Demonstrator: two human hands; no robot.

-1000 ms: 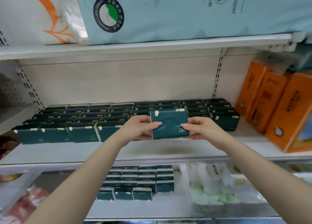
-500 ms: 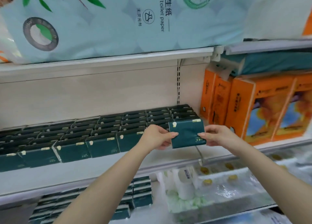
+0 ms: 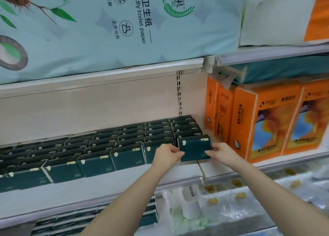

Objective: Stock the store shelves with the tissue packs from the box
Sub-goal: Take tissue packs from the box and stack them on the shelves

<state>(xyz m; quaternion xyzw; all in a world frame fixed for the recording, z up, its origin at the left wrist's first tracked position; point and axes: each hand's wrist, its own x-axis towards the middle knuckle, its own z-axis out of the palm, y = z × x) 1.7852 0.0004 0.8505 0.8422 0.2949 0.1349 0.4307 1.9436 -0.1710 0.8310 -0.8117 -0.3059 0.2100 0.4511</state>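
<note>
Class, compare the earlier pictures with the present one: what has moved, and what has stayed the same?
The tissue pack has been carried rightward along the shelf, from further left to the front of the last column, near the orange packs. Nothing was let go: the left hand and right hand still pinch its two sides. The stocked rows are unchanged.

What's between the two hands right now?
Head view: one dark green tissue pack, left hand gripping its left edge, right hand its right edge.
</note>
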